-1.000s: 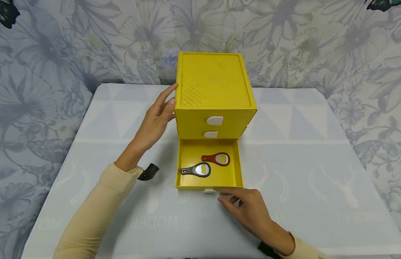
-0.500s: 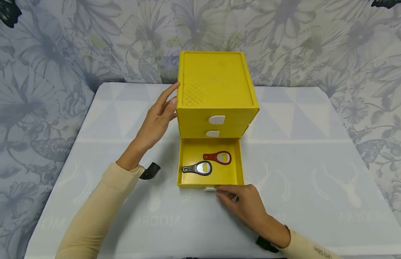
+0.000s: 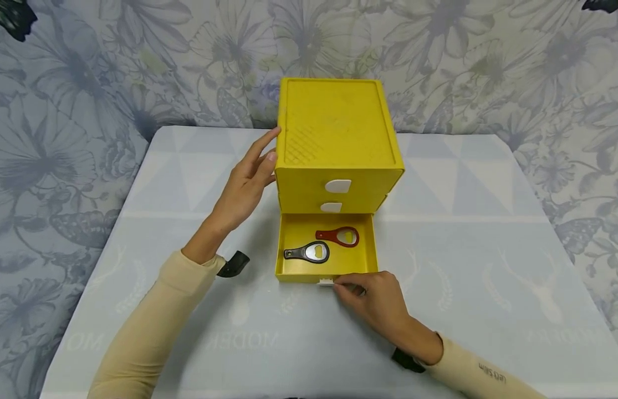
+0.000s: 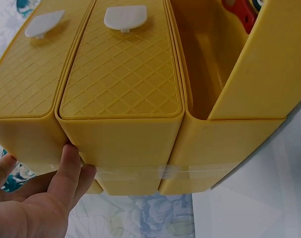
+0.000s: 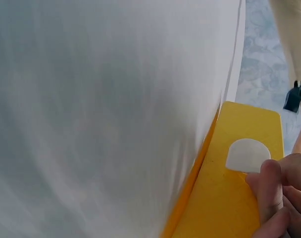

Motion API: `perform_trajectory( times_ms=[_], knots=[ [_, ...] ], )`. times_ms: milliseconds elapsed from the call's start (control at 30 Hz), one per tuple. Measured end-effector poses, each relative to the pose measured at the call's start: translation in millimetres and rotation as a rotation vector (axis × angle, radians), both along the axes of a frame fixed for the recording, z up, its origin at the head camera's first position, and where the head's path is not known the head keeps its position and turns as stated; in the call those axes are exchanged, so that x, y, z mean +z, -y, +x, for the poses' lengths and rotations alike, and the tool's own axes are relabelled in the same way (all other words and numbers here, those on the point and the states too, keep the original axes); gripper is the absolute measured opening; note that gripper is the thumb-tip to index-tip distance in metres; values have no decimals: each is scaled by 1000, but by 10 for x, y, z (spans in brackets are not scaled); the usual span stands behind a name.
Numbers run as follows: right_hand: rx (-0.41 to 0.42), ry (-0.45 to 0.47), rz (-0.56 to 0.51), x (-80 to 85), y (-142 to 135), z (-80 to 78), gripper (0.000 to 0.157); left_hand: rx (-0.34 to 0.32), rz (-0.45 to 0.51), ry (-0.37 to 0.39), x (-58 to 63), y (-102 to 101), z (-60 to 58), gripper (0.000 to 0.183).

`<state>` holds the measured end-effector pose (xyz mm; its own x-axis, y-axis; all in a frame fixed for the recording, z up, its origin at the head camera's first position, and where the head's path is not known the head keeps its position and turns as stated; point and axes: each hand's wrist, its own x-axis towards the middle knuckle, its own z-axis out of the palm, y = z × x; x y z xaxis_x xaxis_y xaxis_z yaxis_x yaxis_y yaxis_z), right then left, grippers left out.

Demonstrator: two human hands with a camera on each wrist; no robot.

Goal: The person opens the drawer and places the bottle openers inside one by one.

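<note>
A yellow drawer unit (image 3: 338, 124) stands on the table with its bottom drawer (image 3: 353, 266) pulled out. Inside that drawer lie a red bottle opener (image 3: 331, 235) and a black bottle opener (image 3: 296, 253), side by side and apart. My left hand (image 3: 244, 191) rests against the unit's left side, fingers extended; in the left wrist view its fingertips (image 4: 69, 153) touch the yellow wall. At the drawer's front, my right hand (image 3: 381, 302) has thumb and finger pinched at the edge of the white handle (image 5: 248, 154). The curled fingers partly hide the grip.
Two upper drawers remain closed, each with a white handle (image 3: 338, 185). Clear tape (image 4: 170, 172) runs across the unit's side. A pale patterned cloth (image 3: 488, 277) covers the table, and a floral wall covering (image 3: 438, 66) rises behind the unit.
The bottom drawer has slid a little inward, carrying both bottle openers toward the unit. My right hand has moved forward with it; my left hand stays at the unit's side.
</note>
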<state>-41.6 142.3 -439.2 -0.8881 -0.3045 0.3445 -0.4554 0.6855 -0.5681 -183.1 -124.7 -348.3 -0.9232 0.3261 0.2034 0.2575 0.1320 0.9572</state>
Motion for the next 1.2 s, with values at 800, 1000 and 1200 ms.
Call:
perform_trajectory(
  times_ms=[800,1000,1200],
  knots=[
    [-37,106,-101,7,-59,-746,4,-12,-29,-3,-17,-25,4,48],
    [-40,89,-128,0,-39,-880,4,-4,-35,-5,-3,-12,15,48],
    [-59,85,-147,-29,-18,-992,6,7,-39,-11,-11,-2,10,48]
  ],
)
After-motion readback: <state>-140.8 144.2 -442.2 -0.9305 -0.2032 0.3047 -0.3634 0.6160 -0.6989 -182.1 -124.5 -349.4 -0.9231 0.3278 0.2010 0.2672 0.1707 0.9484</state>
